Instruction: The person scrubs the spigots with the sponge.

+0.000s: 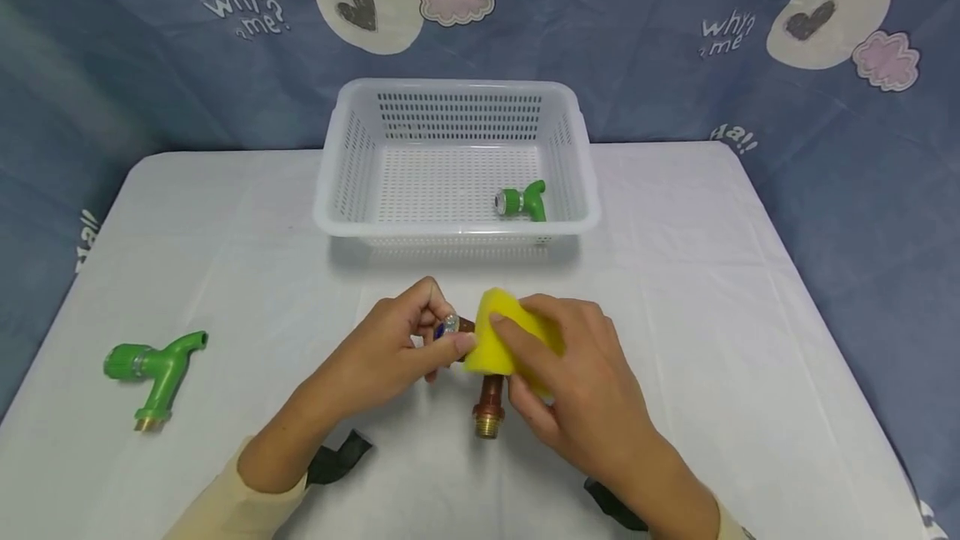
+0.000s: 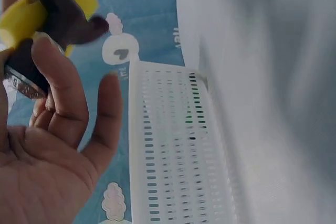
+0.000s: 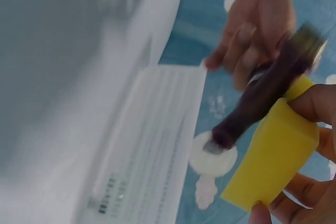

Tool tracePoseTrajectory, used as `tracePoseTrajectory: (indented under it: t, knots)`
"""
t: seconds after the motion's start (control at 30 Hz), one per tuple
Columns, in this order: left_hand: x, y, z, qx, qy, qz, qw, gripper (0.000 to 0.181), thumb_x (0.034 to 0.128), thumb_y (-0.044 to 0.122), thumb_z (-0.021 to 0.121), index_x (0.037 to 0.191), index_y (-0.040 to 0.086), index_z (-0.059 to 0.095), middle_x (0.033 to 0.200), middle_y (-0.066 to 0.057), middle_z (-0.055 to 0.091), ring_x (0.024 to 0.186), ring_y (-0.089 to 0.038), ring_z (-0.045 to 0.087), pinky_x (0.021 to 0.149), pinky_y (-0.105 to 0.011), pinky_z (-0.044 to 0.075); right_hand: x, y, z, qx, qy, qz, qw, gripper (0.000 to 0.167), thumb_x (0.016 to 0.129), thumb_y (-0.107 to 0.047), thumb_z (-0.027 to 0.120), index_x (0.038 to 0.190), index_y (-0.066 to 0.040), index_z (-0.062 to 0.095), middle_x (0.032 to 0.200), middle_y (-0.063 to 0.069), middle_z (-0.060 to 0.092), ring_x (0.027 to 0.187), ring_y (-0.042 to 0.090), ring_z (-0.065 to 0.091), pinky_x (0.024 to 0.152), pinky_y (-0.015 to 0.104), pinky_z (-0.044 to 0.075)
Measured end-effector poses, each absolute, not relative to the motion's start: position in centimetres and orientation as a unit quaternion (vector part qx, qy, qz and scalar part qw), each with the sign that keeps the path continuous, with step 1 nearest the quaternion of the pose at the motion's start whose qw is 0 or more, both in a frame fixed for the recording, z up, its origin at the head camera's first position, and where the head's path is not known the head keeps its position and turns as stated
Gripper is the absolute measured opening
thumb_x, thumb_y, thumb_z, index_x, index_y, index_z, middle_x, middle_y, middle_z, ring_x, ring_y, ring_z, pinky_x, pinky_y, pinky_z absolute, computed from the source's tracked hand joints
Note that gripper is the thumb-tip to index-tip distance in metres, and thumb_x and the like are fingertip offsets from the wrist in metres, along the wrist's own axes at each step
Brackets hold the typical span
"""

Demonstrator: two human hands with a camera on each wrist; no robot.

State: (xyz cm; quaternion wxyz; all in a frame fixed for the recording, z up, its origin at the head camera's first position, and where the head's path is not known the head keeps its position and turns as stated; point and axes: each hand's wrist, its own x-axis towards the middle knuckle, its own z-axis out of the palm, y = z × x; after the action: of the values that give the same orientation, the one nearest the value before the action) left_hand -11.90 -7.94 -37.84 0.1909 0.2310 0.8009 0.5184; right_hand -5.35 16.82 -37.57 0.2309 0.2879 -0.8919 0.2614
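My left hand (image 1: 397, 344) pinches the handle end of a brown faucet (image 1: 491, 394) whose brass threaded end points down toward me. In my right hand (image 1: 585, 373) is a yellow sponge (image 1: 498, 332), gripped between thumb and fingers and laid over the faucet's middle, hiding part of it. The right wrist view shows the sponge (image 3: 278, 156) folded against the brown faucet body (image 3: 262, 93). From the left wrist, the faucet's dark spout (image 2: 86, 31) sticks out past my fingers.
A white perforated basket (image 1: 457, 229) stands at the back of the white-covered table, holding a green faucet (image 1: 521, 202). Another green faucet (image 1: 161, 372) lies at the left. Dark straps (image 1: 337, 458) hang by both wrists. A blue patterned cloth (image 1: 645, 23) hangs behind.
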Motion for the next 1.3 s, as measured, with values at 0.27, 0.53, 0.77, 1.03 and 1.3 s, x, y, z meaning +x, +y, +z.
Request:
tracePoseTrajectory:
  t: [0.27, 0.53, 0.77, 1.03, 1.3]
  knots:
    - [-11.7, -7.9, -37.7, 0.301, 0.786, 0.518, 0.152, 0.028, 0.0979, 0.022, 0.077, 0.108, 0.021, 0.052, 0.094, 0.008, 0.067, 0.088, -0.015, 0.065, 0.075, -0.038, 0.051, -6.2, 19.2, -37.7, 0.232, -0.912, 0.237, 0.24, 0.049, 0.085, -0.013, 0.071, 0.134, -0.012, 0.07, 0.133, 0.019, 0.059, 0.112, 0.04, 0.052, 0.088, 0.05, 0.048]
    - [-11.7, -8.1, -37.5, 0.334, 0.785, 0.504, 0.134, 0.034, 0.0927, 0.009, 0.078, 0.117, 0.022, 0.058, 0.112, 0.012, 0.069, 0.095, -0.011, 0.067, 0.089, -0.037, 0.057, -6.7, 21.6, -37.7, 0.182, -0.901, 0.317, 0.234, 0.053, 0.086, -0.012, 0.074, 0.138, -0.006, 0.066, 0.136, 0.014, 0.059, 0.116, 0.034, 0.051, 0.084, 0.037, 0.048]
    - [-11.7, -8.0, -37.6, 0.405, 0.746, 0.514, 0.122, 0.035, 0.0916, 0.004, 0.08, 0.119, 0.021, 0.065, 0.116, 0.007, 0.065, 0.1, -0.014, 0.064, 0.087, -0.03, 0.056, -8.0, 22.3, -38.3, 0.201, -0.837, 0.501, 0.092, 0.053, 0.092, -0.001, 0.076, 0.141, -0.017, 0.065, 0.137, -0.003, 0.063, 0.114, 0.019, 0.059, 0.08, 0.028, 0.051]
    - [-11.3, -7.8, -38.0, 0.365, 0.743, 0.541, 0.152, 0.042, 0.0881, 0.01, 0.086, 0.122, 0.02, 0.064, 0.116, 0.005, 0.063, 0.097, -0.014, 0.068, 0.091, -0.032, 0.058, -9.1, 21.1, -38.6, 0.284, -0.77, 0.567, -0.07, 0.041, 0.099, -0.004, 0.067, 0.137, -0.019, 0.068, 0.133, -0.002, 0.066, 0.114, 0.022, 0.061, 0.081, 0.037, 0.054]
    - [-11.1, -7.8, -37.9, 0.298, 0.746, 0.557, 0.207, 0.045, 0.0862, 0.012, 0.088, 0.119, 0.018, 0.058, 0.109, 0.005, 0.072, 0.094, -0.015, 0.073, 0.099, -0.035, 0.053, -8.7, 20.5, -38.0, 0.288, -0.783, 0.548, -0.057, 0.048, 0.093, -0.007, 0.077, 0.139, -0.02, 0.068, 0.133, -0.002, 0.061, 0.123, 0.023, 0.056, 0.093, 0.038, 0.054]
